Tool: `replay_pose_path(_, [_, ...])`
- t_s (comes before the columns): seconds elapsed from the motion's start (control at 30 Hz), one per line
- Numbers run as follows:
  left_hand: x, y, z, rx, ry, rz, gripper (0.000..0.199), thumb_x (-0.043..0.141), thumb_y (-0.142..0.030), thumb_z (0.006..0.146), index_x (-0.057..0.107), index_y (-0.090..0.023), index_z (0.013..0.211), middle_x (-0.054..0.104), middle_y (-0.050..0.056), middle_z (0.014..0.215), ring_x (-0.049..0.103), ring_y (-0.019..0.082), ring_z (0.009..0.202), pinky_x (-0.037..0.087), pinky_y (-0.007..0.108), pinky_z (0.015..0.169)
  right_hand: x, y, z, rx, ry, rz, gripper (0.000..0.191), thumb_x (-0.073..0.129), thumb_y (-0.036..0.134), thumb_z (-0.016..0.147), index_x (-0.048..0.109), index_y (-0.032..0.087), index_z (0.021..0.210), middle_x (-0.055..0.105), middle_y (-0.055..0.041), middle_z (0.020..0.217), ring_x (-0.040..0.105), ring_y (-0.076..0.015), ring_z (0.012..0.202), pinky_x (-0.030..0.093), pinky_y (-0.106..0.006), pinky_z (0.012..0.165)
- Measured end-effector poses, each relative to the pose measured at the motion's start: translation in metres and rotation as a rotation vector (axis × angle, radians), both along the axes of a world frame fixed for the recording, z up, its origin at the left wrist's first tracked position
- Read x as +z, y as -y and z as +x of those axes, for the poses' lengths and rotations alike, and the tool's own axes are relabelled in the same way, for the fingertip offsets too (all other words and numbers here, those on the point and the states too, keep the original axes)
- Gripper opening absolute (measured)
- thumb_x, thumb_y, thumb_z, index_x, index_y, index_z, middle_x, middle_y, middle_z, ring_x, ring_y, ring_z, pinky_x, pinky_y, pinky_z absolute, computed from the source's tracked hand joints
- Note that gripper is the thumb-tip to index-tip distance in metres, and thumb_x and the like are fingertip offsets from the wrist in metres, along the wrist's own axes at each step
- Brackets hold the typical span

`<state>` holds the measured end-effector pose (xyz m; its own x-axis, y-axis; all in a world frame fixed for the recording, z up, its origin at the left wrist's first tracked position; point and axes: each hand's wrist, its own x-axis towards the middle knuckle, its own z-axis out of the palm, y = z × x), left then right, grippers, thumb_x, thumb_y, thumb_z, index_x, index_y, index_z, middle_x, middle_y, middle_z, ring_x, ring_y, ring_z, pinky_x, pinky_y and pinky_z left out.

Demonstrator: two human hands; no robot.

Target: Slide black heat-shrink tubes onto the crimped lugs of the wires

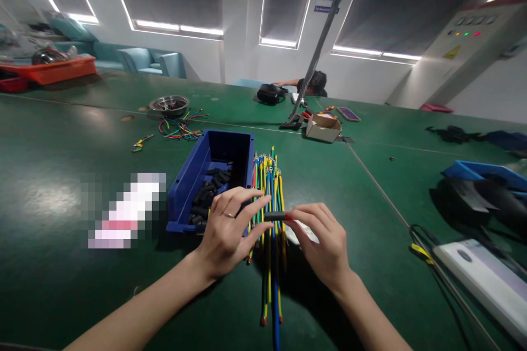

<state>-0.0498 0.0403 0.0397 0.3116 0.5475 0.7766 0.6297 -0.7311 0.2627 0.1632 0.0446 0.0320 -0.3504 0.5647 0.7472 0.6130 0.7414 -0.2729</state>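
My right hand [323, 238] pinches the right end of a short black tube [274, 216] between thumb and fingertips. My left hand [230, 225], with a ring on one finger, is at the tube's other end. Its thumb and index finger are apart, above and below that end. Under both hands lies a bundle of yellow, green, blue and red wires [269, 274] with metal terminals at the far ends. Left of it stands a blue bin [177, 205] holding many black tube pieces [201, 196], partly hidden by my left hand.
Farther back are a metal bowl [158, 107], loose coloured wires [179, 129], a small cardboard box [323, 129] and a slanted pole [321, 38]. A white device [486, 279] and a blue tray [473, 169] are at right. Another person [317, 83] sits across the green table [349, 296].
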Motion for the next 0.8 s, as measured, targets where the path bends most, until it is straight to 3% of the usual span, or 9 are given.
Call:
replay_pose_path(0.23, [0.0037, -0.0050, -0.0028, 0.029, 0.041, -0.010, 0.011, 0.066, -0.020, 0.089, 0.069, -0.020, 0.099, 0.069, 0.003, 0.092, 0.056, 0.021, 0.089, 0.039, 0.036, 0.080, 0.0012, 0.0009, 0.0017, 0.011, -0.055, -0.003, 0.013, 0.057, 0.020, 0.090, 0.061, 0.016, 0.103, 0.063, -0.0020, 0.096, 0.061, -0.0114, 0.081, 0.054, -0.029, 0.070])
replay_pose_path(0.6, [0.0044, -0.0045, -0.0018, 0.037, 0.090, -0.011, 0.019, 0.068, -0.018, 0.087, 0.067, -0.020, 0.106, 0.068, 0.004, 0.094, 0.057, 0.020, 0.092, 0.041, 0.036, 0.083, 0.0023, -0.0005, 0.0011, 0.106, -0.103, -0.019, 0.033, 0.058, -0.001, 0.082, 0.063, 0.017, 0.110, 0.067, -0.0046, 0.098, 0.063, -0.0141, 0.088, 0.054, -0.031, 0.074])
replay_pose_path(0.8, [0.0043, -0.0046, -0.0021, 0.010, 0.082, -0.039, 0.015, 0.067, -0.018, 0.088, 0.069, -0.022, 0.102, 0.069, 0.003, 0.093, 0.056, 0.020, 0.092, 0.041, 0.036, 0.082, 0.0027, 0.0000, 0.0028, 0.128, -0.099, -0.064, 0.041, 0.060, -0.002, 0.080, 0.061, 0.020, 0.115, 0.069, -0.0046, 0.097, 0.063, -0.0149, 0.086, 0.053, -0.031, 0.074])
